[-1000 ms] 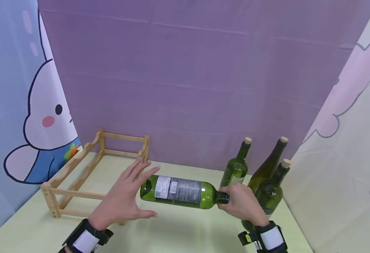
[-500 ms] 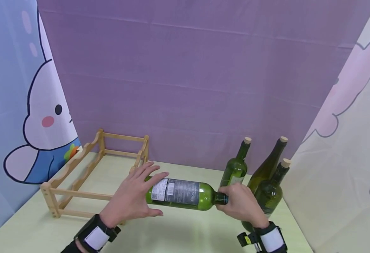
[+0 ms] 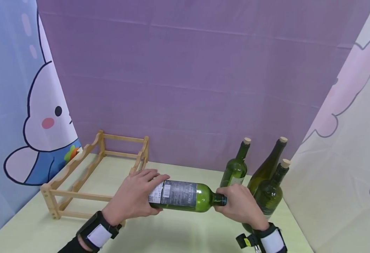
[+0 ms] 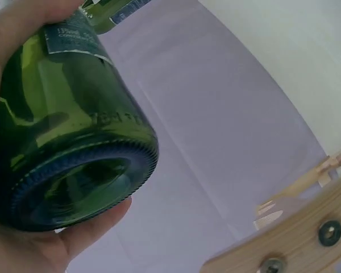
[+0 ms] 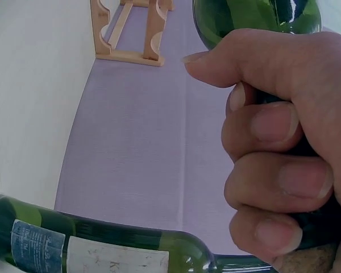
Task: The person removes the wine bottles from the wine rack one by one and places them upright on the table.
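A green wine bottle point(image 3: 185, 196) with a grey and white label lies level in the air above the table. My right hand point(image 3: 240, 205) grips its dark neck; in the right wrist view the fingers of the right hand point(image 5: 273, 153) curl round it, and a cork point(image 5: 310, 259) shows below them. Round the base end, my left hand point(image 3: 137, 195) holds the bottle, thumb below and fingers above. The ridged bottle base point(image 4: 85, 182) faces the left wrist camera. The wooden wine rack point(image 3: 80, 195) stands just left of and behind the left hand.
Three corked bottles stand upright at the right: one green bottle point(image 3: 235, 170), a taller slim bottle point(image 3: 265, 165) and a darker bottle point(image 3: 269, 193), partly behind the right hand. A purple cloth point(image 3: 185, 88) hangs behind the pale table point(image 3: 172, 232).
My left hand has moved right and closed its fingers on the bottle's base end. The bottle has shifted very slightly; the right hand keeps its grip on the neck.
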`<state>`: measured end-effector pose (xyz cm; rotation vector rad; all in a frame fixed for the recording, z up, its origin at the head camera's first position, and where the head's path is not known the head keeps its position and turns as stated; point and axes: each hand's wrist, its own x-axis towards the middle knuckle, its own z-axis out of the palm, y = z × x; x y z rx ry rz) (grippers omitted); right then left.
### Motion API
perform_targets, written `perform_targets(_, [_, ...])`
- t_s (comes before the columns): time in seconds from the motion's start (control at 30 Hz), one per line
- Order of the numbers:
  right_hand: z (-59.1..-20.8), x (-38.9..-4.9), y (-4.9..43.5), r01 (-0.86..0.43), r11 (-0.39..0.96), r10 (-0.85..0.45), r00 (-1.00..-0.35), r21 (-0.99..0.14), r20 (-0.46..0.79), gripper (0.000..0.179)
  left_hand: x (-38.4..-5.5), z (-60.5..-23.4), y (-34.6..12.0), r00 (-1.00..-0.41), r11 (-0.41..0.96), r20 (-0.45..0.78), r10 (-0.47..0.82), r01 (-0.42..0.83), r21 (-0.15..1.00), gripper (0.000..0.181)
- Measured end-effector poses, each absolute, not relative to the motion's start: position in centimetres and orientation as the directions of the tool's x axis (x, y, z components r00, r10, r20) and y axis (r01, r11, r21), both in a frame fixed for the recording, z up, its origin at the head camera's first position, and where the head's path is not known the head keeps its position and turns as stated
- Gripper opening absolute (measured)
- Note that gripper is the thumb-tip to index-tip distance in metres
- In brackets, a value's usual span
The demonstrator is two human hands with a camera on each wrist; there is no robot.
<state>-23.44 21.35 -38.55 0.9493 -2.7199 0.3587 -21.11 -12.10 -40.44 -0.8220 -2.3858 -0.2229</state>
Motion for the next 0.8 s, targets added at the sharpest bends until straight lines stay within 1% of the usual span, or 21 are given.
perform_targets(0.17, [-38.4, -23.3, 21.3, -0.649, 0.746, -0.584, -0.745, -0.149, 0.321, 0.019, -21.1, -40.8, -12.1, -0.623, 0.795, 0.602, 0.5, 0.605, -0.035, 0.088])
perform_targets(0.27, [-38.5, -23.5, 21.3, -0.646, 0.744, -0.582, -0.752, -0.169, 0.311, 0.018, -21.1, -41.1, -12.1, -0.612, 0.793, 0.608, 0.505, 0.607, -0.048, 0.085])
perform_targets(0.47, [-38.8, -23.7, 21.4, -0.649, 0.715, -0.593, -0.76, -0.259, 0.266, 0.016, -21.1, -41.7, -12.3, -0.584, 0.787, 0.625, 0.517, 0.612, -0.079, 0.083])
perform_targets(0.53, [-38.8, -23.7, 21.5, -0.654, 0.695, -0.61, -0.756, -0.298, 0.238, 0.018, -21.1, -41.9, -12.3, -0.577, 0.783, 0.631, 0.518, 0.617, -0.077, 0.083])
perform_targets(0.67, [-38.4, -23.6, 21.9, -0.657, 0.654, -0.63, -0.747, -0.375, 0.212, 0.036, -21.1, -42.2, -12.5, -0.575, 0.783, 0.642, 0.507, 0.619, -0.063, 0.084])
perform_targets(0.8, [-38.1, -23.6, 22.4, -0.668, 0.59, -0.611, -0.736, -0.454, 0.29, 0.054, -21.2, -42.5, -12.6, -0.6, 0.795, 0.644, 0.475, 0.607, -0.021, 0.084])
